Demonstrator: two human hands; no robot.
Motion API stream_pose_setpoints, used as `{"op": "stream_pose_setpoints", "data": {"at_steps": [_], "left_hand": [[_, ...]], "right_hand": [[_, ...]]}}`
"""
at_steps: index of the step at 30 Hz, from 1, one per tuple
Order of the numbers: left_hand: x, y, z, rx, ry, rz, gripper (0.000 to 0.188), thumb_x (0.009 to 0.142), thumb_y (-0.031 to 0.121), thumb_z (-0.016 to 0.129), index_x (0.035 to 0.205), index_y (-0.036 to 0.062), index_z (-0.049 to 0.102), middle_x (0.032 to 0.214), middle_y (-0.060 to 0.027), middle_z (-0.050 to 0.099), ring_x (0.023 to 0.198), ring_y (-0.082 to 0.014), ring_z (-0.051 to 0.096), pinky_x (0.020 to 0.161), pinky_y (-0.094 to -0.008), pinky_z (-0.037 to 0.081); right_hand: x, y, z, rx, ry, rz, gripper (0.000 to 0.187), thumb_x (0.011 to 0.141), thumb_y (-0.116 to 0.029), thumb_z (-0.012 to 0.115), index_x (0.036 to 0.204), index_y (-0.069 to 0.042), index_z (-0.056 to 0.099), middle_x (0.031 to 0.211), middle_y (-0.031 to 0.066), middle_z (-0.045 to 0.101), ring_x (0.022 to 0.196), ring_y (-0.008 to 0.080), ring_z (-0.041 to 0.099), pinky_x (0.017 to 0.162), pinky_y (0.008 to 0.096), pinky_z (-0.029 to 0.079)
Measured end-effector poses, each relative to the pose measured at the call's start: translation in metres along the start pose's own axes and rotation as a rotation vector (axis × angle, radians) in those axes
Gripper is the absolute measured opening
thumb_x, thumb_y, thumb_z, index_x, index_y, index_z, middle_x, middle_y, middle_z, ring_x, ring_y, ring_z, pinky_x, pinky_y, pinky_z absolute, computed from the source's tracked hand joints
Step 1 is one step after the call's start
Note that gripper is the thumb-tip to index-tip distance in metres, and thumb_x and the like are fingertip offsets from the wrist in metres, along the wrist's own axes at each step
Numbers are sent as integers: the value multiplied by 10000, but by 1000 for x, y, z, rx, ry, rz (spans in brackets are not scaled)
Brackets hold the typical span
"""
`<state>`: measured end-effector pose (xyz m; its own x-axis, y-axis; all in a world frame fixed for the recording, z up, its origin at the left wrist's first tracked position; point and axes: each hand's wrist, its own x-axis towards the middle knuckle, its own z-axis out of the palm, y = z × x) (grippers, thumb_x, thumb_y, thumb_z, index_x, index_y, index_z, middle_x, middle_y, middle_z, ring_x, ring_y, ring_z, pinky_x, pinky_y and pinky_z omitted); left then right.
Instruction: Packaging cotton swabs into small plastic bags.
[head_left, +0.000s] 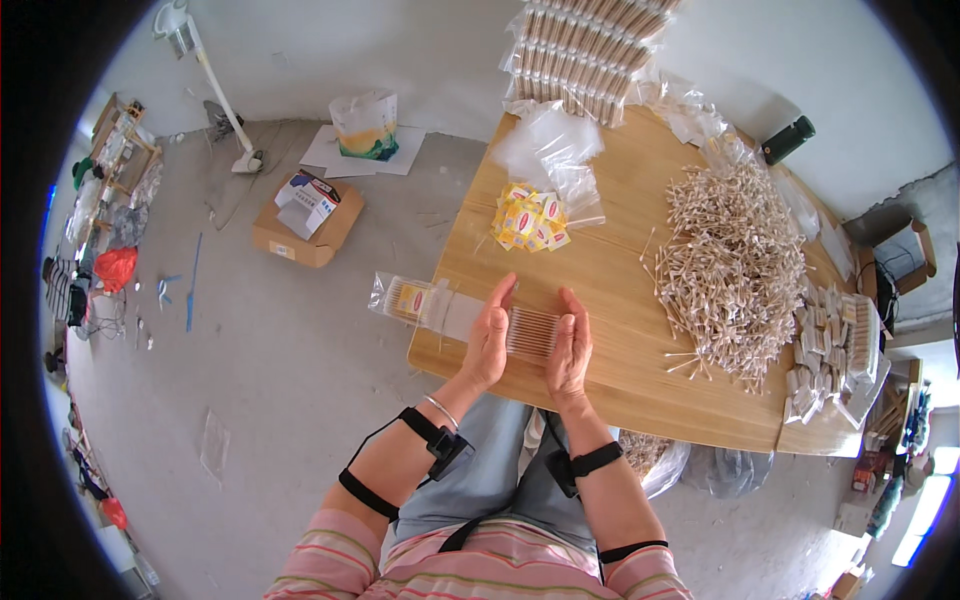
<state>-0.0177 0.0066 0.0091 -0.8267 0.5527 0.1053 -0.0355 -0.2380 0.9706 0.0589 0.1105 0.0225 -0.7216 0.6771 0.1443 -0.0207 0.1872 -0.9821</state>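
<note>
A flat row of cotton swabs (531,333) lies near the table's front edge, between my two hands. My left hand (488,342) is at the row's left end, its fingers stretched out and palm turned inward. Facing it at the right end is my right hand (569,350), also with straight fingers. To the left, a clear bag of swabs (408,298) with a yellow label reaches over the table edge. A whitish strip (461,316) lies between that bag and my left hand. Beyond my hands is a pile of small yellow cards (530,218).
A large heap of loose swabs (730,270) covers the table's right side. Clear plastic bags (555,150) lie behind the cards, with stacked swab packs (590,60) at the back. More swab bundles (825,350) sit at the right edge. A cardboard box (308,220) stands on the floor.
</note>
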Motion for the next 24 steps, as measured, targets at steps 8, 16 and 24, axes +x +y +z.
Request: {"op": "stream_pose_setpoints", "data": {"at_steps": [8,16,24], "left_hand": [[0,4,-18,42,-10,9,859,951,661,287,1435,-48,329,1442,-209,397,1365,-271,351,1130,-368,260],[5,4,-44,-68,21,-44,863,942,675,275,1446,-24,328,1468,-158,370,1371,-242,341,1152,-379,237],[5,14,-46,146,-47,12,906,922,705,262,1450,-29,318,1477,-181,354,1369,-250,338,1138,-377,251]], "right_hand": [[-15,-2,33,115,8,16,540,1032,-409,347,1319,26,486,1342,209,529,1339,328,415,1108,398,303],[-15,-4,43,37,-30,-66,543,1036,-404,328,1313,38,478,1407,230,453,1382,335,343,1137,410,252],[-24,-3,44,126,53,-31,545,1035,-405,326,1335,36,440,1451,217,401,1396,332,316,1145,409,231]]}}
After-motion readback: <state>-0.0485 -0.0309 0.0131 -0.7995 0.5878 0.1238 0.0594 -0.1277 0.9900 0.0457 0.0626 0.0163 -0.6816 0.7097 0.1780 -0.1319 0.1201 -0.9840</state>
